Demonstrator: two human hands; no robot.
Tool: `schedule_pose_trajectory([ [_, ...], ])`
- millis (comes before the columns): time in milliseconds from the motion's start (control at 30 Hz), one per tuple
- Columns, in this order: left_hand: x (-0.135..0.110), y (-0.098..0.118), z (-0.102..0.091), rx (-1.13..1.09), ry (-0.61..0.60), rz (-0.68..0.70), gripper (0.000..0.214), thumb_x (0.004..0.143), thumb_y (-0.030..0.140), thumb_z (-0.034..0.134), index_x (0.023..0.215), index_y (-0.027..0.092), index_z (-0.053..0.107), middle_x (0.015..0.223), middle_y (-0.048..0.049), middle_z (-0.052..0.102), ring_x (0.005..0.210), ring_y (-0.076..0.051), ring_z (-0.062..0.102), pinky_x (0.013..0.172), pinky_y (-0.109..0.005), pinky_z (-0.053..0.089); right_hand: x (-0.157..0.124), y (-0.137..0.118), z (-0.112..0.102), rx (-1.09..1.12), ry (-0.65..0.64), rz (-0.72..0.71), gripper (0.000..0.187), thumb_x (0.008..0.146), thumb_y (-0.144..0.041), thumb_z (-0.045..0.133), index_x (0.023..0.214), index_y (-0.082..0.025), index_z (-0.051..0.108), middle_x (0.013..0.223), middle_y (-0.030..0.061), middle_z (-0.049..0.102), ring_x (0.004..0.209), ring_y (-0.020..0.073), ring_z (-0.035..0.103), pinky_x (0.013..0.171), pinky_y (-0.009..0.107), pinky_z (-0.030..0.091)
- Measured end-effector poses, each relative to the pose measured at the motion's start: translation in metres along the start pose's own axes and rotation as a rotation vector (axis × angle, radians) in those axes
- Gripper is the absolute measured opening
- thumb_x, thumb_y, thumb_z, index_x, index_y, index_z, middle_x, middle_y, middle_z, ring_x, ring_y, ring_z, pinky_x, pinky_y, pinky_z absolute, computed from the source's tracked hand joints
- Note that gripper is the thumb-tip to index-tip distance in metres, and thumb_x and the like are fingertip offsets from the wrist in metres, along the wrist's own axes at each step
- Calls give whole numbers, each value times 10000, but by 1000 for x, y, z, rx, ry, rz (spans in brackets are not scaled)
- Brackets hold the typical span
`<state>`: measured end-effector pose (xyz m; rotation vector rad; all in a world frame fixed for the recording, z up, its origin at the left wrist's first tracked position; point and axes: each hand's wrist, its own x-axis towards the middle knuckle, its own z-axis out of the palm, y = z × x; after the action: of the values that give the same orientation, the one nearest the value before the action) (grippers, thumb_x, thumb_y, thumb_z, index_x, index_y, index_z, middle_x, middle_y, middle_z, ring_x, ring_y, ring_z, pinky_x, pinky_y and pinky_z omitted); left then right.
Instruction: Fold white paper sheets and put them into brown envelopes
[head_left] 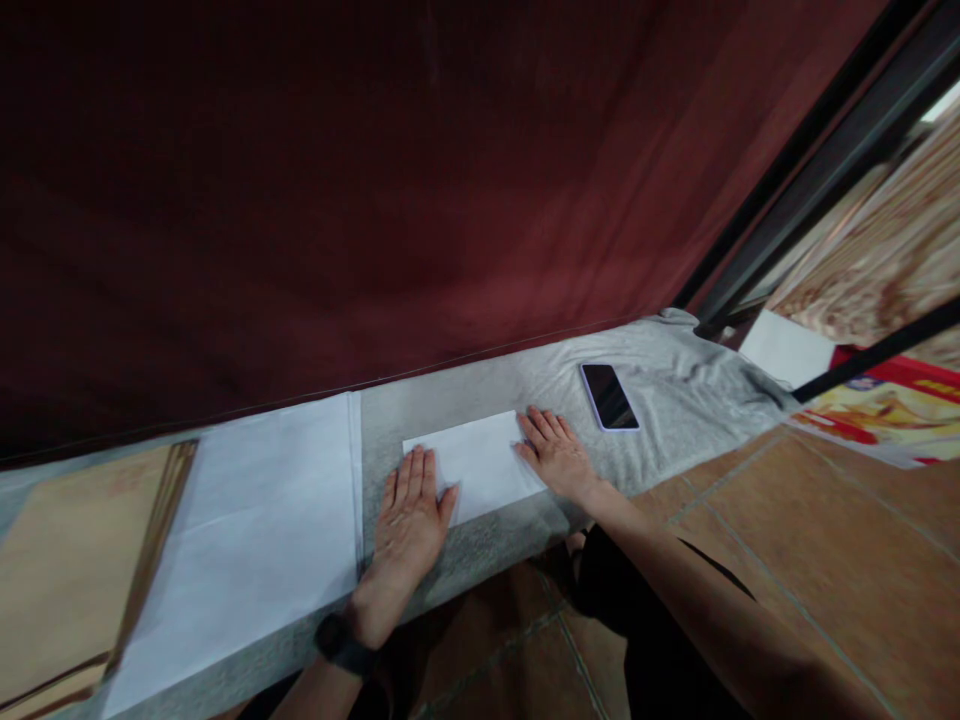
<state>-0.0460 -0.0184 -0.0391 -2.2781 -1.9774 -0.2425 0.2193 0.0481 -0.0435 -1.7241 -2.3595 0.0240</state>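
Head cam: Oblong white paper (pixel 486 466) lies back from front edge of bench (pixel 465 392). L hand (pixel 411 510) & R hand (pixel 556 455) flat at paper's opp. ends, thumbs out.

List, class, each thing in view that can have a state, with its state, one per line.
Left hand: open, flat, at the small paper's left end
Right hand: open, at its right end
Small white paper: lying flat
Phone: screen up, dark
Large white paper: spread flat
Brown paper stack: lying flat
Grey cloth: wrinkled

Small white sheet (pixel 480 465) partly under fingers (pixel 415 478); brown papers (pixel 82 550) cut by left edge.
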Motion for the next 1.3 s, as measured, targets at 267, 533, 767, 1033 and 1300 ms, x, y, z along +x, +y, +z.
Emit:
schedule_pose_trajectory([
  [267,0,2,-4,-23,44,6,677,1003,469,299,1507,24,374,1573,-217,388,1485,-330,332,1203,-522,299,-4,-13,-7,39,66,-56,587,1038,-350,400,1579,-141,307,1623,144,304,1494,302,298,1216,530,237],
  [533,-17,24,-2,-169,60,191,595,1015,325,313,1557,81,285,1608,-162,354,1522,-265,246,1211,-486,334,-44,-70,-7,184,1,-389,559,1054,-355,374,1563,-130,332,1606,115,353,1486,231,324,1229,453,275],
  [767,-25,24,-6,-129,37,182,608,1011,410,362,1540,112,340,1610,-160,347,1515,-280,269,1218,-505,307,-50,-58,-6,137,27,-337,554,1031,-363,453,1543,-158,391,1596,128,364,1464,263,368,1217,474,294],
  [1033,-30,21,-12,-70,-16,114,601,1009,456,367,1530,156,372,1620,-144,335,1508,-280,292,1227,-515,261,-49,-26,-5,43,9,-213,545,1049,-371,390,1549,-153,384,1616,115,326,1486,278,321,1220,471,251],
  [1300,-31,20,-13,-42,-37,87,628,998,500,388,1524,157,381,1622,-150,330,1505,-285,299,1224,-501,259,-37,4,-8,15,56,-47,531,1029,-396,390,1466,-112,493,1513,168,488,1372,337,453,1122,504,356],
])
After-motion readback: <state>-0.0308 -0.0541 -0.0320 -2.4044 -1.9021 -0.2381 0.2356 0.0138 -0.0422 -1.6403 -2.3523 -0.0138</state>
